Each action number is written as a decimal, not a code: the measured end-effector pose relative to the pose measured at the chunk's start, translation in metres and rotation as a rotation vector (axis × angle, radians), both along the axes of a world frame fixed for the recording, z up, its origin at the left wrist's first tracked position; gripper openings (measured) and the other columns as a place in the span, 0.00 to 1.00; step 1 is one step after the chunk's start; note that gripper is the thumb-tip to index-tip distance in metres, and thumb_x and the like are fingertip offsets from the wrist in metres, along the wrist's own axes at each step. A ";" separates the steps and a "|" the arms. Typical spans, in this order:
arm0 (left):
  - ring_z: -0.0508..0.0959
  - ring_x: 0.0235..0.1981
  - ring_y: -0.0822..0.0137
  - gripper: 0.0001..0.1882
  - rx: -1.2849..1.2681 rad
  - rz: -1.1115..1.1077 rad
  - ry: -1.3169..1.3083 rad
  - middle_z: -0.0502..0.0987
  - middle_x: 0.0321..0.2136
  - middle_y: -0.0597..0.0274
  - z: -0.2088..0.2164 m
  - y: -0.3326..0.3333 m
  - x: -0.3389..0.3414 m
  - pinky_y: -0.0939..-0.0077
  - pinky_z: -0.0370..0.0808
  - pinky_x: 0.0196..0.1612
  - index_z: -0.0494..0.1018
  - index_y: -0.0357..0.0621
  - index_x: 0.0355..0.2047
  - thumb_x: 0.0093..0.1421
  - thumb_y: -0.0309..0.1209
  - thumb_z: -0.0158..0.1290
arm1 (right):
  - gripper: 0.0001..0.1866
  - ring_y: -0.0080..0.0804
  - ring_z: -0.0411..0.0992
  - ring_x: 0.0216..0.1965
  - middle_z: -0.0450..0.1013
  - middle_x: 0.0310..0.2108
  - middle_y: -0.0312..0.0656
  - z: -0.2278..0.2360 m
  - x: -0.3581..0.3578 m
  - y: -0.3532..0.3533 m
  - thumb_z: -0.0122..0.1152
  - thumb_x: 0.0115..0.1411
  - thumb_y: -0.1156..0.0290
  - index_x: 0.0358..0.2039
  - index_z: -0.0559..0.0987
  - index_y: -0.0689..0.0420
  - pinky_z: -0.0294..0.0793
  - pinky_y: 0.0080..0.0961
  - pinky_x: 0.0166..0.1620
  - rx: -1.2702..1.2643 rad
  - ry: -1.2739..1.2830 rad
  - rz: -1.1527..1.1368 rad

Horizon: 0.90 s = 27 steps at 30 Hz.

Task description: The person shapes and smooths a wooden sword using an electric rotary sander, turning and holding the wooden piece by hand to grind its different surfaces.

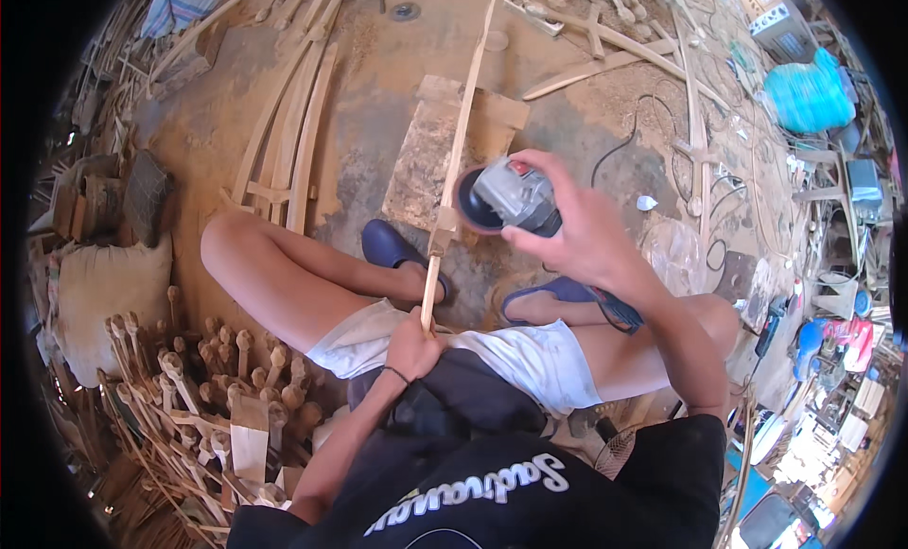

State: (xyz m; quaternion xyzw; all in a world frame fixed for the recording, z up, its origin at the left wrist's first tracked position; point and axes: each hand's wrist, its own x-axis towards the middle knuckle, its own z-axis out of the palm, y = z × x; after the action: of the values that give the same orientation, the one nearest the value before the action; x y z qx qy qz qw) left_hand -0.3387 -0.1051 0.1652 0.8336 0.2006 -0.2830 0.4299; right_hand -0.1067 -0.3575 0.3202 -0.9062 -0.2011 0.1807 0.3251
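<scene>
My left hand [414, 347] is closed round the near end of a long, thin carved wooden piece [460, 138], close to my lap. The piece runs away from me between my knees and has a thicker block partway along. My right hand [588, 229] grips the grey body of an angle grinder [518, 199]. The grinder's round sanding disc [476, 204] faces the wood just beyond the block; whether it touches cannot be made out. A worn wooden board [405, 175] lies on the floor beneath the wood's far part.
Several carved wooden poles [295, 138] lie on the floor at the far left. More wooden pieces [605, 52] and a dark cable [629, 133] are at the far right. Knobbed wooden sticks [241, 360] stand bundled by my left side. A blue bag [809, 93] sits at the right.
</scene>
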 end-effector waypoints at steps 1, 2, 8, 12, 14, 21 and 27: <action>0.83 0.32 0.47 0.15 0.005 -0.006 0.001 0.79 0.27 0.46 0.001 -0.001 0.001 0.55 0.79 0.39 0.72 0.39 0.36 0.52 0.28 0.66 | 0.42 0.66 0.84 0.40 0.84 0.36 0.59 0.001 -0.005 -0.001 0.76 0.61 0.51 0.72 0.67 0.39 0.82 0.57 0.44 0.033 0.004 0.023; 0.82 0.32 0.49 0.15 -0.005 0.002 -0.005 0.78 0.26 0.47 0.002 -0.001 0.002 0.55 0.79 0.39 0.72 0.39 0.36 0.52 0.29 0.66 | 0.42 0.66 0.84 0.40 0.84 0.36 0.59 0.001 -0.008 -0.002 0.76 0.61 0.51 0.72 0.67 0.39 0.82 0.57 0.44 0.038 0.005 0.017; 0.81 0.30 0.55 0.17 -0.022 -0.016 -0.033 0.78 0.27 0.52 0.007 -0.001 0.001 0.58 0.79 0.38 0.71 0.40 0.38 0.54 0.29 0.67 | 0.42 0.66 0.85 0.44 0.85 0.40 0.60 0.005 0.000 -0.003 0.79 0.59 0.52 0.70 0.69 0.41 0.83 0.53 0.46 -0.009 0.075 -0.073; 0.82 0.31 0.56 0.24 -0.148 0.073 -0.321 0.78 0.30 0.53 0.029 -0.001 0.001 0.59 0.81 0.40 0.72 0.37 0.49 0.56 0.30 0.67 | 0.43 0.56 0.83 0.59 0.82 0.59 0.56 0.000 0.008 -0.037 0.82 0.60 0.59 0.72 0.69 0.44 0.80 0.43 0.61 0.104 0.044 -0.225; 0.83 0.33 0.56 0.27 -0.573 0.200 -0.085 0.78 0.32 0.54 0.073 0.014 0.019 0.60 0.82 0.43 0.71 0.36 0.54 0.55 0.30 0.66 | 0.43 0.52 0.83 0.60 0.81 0.60 0.54 0.008 0.003 -0.047 0.82 0.60 0.60 0.73 0.70 0.45 0.79 0.42 0.63 0.141 0.024 -0.287; 0.85 0.36 0.52 0.30 -1.408 0.399 0.275 0.79 0.40 0.56 0.081 0.026 0.018 0.59 0.83 0.42 0.72 0.35 0.59 0.57 0.35 0.60 | 0.43 0.41 0.82 0.61 0.81 0.61 0.50 0.014 -0.001 -0.068 0.83 0.61 0.65 0.73 0.70 0.50 0.80 0.37 0.64 0.323 -0.125 -0.391; 0.81 0.25 0.61 0.15 -1.381 0.514 0.437 0.70 0.24 0.67 0.014 0.034 0.009 0.64 0.83 0.34 0.68 0.51 0.37 0.74 0.40 0.61 | 0.45 0.44 0.81 0.62 0.80 0.62 0.52 0.012 -0.007 -0.063 0.83 0.61 0.63 0.75 0.69 0.47 0.79 0.40 0.65 0.344 -0.171 -0.320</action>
State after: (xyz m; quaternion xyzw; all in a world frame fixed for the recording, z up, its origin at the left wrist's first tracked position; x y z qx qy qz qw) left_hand -0.3296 -0.0713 0.1787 0.2285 0.2462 -0.3935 0.8557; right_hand -0.1136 -0.4201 0.3319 -0.8699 -0.1094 0.0128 0.4808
